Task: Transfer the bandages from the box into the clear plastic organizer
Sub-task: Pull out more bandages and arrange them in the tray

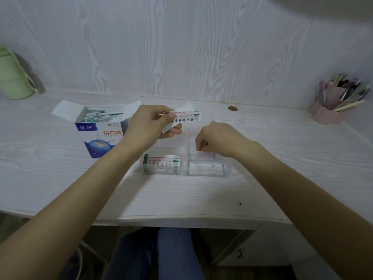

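My left hand (pixel 149 122) pinched a small stack of bandages (pixel 186 116) by one end, thumb on top. They seemed light, thin and bendy, so holding the end looked enough. Just left of that grip sat the open box (pixel 101 128) with more inside. My right hand (pixel 218 139) curled over the clear organizer (pixel 201 172) below; I could not tell if it held anything.

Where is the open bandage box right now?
In the head view, the open blue-and-white cardboard bandage box stands on the white desk, left of centre, beside the left hand and behind-left of the clear plastic organizer.
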{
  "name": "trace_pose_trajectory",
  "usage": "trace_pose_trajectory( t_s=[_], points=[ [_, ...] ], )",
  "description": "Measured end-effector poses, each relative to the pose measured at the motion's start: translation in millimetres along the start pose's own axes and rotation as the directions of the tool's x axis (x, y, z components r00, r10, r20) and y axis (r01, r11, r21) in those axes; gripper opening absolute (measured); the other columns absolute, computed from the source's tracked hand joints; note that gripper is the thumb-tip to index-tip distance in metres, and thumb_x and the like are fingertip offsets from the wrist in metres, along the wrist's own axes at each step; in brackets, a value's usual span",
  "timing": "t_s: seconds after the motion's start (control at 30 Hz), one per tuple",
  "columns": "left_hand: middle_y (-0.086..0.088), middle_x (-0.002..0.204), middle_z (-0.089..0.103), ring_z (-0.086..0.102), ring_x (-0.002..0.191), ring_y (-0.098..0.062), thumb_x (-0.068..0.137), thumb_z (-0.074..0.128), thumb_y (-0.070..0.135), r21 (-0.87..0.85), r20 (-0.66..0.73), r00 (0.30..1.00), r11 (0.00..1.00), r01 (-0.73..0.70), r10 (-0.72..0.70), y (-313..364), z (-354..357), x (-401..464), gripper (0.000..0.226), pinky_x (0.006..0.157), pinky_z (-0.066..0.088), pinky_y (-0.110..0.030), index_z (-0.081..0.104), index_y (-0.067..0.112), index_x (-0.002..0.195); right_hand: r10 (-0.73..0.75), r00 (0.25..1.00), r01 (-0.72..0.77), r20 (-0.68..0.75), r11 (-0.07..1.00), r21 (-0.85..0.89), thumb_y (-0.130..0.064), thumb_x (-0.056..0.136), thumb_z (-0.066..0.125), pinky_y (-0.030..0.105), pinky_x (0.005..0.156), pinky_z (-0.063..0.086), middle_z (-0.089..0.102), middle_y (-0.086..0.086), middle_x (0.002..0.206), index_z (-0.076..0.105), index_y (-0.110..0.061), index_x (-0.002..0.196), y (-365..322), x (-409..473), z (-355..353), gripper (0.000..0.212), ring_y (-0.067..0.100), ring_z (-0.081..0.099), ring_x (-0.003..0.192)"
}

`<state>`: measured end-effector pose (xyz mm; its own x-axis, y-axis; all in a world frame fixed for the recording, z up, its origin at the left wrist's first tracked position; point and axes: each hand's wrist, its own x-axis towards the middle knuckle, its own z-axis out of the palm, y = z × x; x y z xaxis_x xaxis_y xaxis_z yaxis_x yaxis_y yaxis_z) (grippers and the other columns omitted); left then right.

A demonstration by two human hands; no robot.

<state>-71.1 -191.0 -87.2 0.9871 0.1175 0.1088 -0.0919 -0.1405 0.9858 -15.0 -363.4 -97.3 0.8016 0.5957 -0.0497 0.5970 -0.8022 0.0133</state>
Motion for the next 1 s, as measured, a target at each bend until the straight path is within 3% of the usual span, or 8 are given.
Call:
trace_pose_trajectory(
  t_s=[0.13,0.2,0.33,0.4,0.5,0.7,0.9,1.0],
  points=[
    [-0.017,0.085,0.070,0.072,0.080,-0.018,0.095,0.052,0.007,-0.003,0.004,1.000,1.000,0.001,-0.001,1,0,0,0.014,0.070,0.058,-0.024,0.065,0.008,0.092,0.005,1.000,-0.007,0.023,0.998,0.066,-0.008,0.085,0.061,0.025,0.066,0.045,0.069,-0.003,0.085,0.073,-0.020,0.088,5,0,1,0.017,0.017,0.064,0.079],
    [-0.017,0.085,0.069,0.072,0.079,-0.017,0.095,0.052,0.007,-0.011,0.006,1.000,1.000,0.007,-0.007,2,-1,0,0.013,0.070,0.057,-0.024,0.065,0.006,0.094,0.066,0.998,-0.059,-0.021,0.962,0.265,-0.010,0.085,0.064,0.025,0.068,0.050,0.069,-0.006,0.083,0.074,-0.018,0.092,10,-3,1,0.015,0.011,0.065,0.078],
    [-0.017,0.087,0.070,0.072,0.078,-0.021,0.093,0.054,0.005,-0.028,0.020,0.999,0.999,0.035,-0.034,0,1,-1,0.011,0.071,0.058,-0.028,0.066,0.006,0.092,0.258,0.959,-0.040,-0.114,0.526,0.849,-0.010,0.081,0.072,0.017,0.056,0.051,0.073,-0.002,0.087,0.069,-0.016,0.101,15,-20,-9,0.022,0.007,0.069,0.072],
    [-0.016,0.089,0.071,0.072,0.078,-0.023,0.091,0.057,0.004,-0.043,0.048,0.997,0.998,0.055,-0.053,-1,4,-1,0.009,0.072,0.059,-0.029,0.066,0.007,0.093,0.258,0.962,-0.002,-0.091,0.340,0.940,-0.009,0.080,0.073,0.019,0.059,0.053,0.073,0.003,0.089,0.066,-0.016,0.104,12,-25,-11,0.026,0.012,0.070,0.075],
    [-0.015,0.090,0.072,0.072,0.079,-0.025,0.087,0.062,0.001,-0.064,0.106,0.992,0.995,0.077,-0.070,-2,8,0,0.011,0.072,0.059,-0.027,0.066,0.007,0.094,0.318,0.936,0.068,-0.153,0.261,0.963,-0.004,0.080,0.072,0.019,0.058,0.052,0.071,0.005,0.078,0.069,-0.015,0.089,10,-25,-8,0.015,0.012,0.068,0.070],
    [-0.014,0.085,0.073,0.072,0.079,-0.021,0.090,0.059,0.004,-0.025,0.092,0.995,0.999,0.035,-0.033,-1,8,3,0.008,0.071,0.059,-0.025,0.066,0.008,0.093,0.427,0.882,0.029,-0.197,0.368,0.929,-0.003,0.081,0.071,0.016,0.061,0.052,0.067,0.002,0.069,0.071,-0.015,0.081,24,-25,-3,0.012,0.008,0.061,0.064],
    [-0.015,0.081,0.071,0.072,0.076,-0.020,0.090,0.058,0.003,-0.005,0.035,0.999,1.000,-0.003,0.003,-2,7,5,0.010,0.070,0.059,-0.023,0.066,0.009,0.089,0.452,0.887,-0.208,-0.097,0.576,0.790,-0.005,0.080,0.071,0.028,0.064,0.052,0.070,0.013,0.075,0.074,-0.011,0.081,32,-27,8,0.007,0.015,0.059,0.064],
    [-0.015,0.081,0.071,0.072,0.076,-0.020,0.090,0.058,0.003,-0.004,0.045,0.999,1.000,-0.009,0.009,-2,9,5,0.010,0.070,0.059,-0.023,0.066,0.009,0.089,0.423,0.901,-0.242,-0.099,0.678,0.695,-0.005,0.079,0.071,0.014,0.054,0.047,0.066,0.005,0.070,0.075,-0.010,0.080,27,-22,10,0.006,0.008,0.056,0.057]
  ],
)
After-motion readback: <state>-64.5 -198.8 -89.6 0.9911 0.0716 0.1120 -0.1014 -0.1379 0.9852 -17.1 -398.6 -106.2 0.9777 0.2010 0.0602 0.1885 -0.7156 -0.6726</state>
